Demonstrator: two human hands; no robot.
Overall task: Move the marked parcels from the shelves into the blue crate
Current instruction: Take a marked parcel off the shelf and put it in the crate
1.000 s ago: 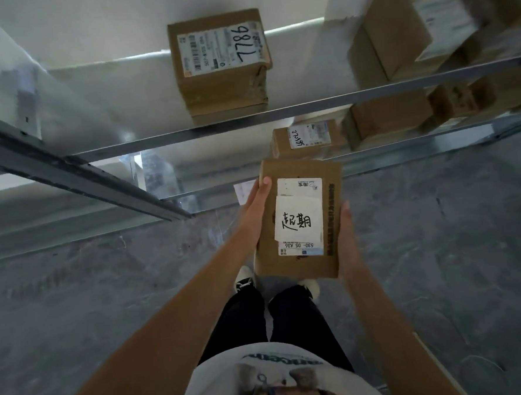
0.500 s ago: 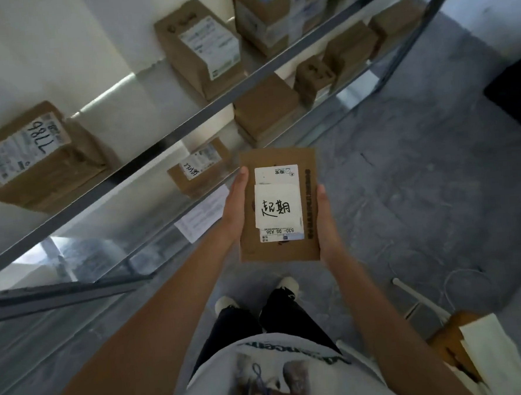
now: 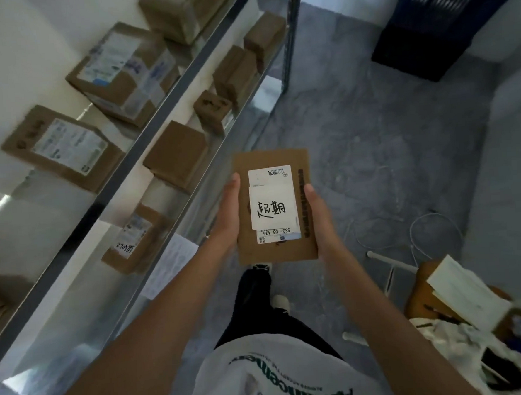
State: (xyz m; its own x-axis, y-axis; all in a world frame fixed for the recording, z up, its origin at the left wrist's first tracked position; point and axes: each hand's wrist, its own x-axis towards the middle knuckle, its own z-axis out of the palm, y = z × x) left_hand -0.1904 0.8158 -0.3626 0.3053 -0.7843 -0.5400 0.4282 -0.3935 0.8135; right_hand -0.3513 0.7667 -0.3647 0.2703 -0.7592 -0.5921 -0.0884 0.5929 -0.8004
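You hold the parcel (image 3: 273, 205) between your left hand (image 3: 227, 217) and right hand (image 3: 320, 221), shelves (image 3: 168, 111) to your left, what seems the crate (image 3: 443, 18) ahead right.

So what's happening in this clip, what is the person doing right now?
A person holds a flat brown parcel with a handwritten white label between the left hand and the right hand. They stand beside metal shelves that hold more cardboard boxes. The blue crate sits on the floor ahead at upper right, and the parcel is not yet in it.
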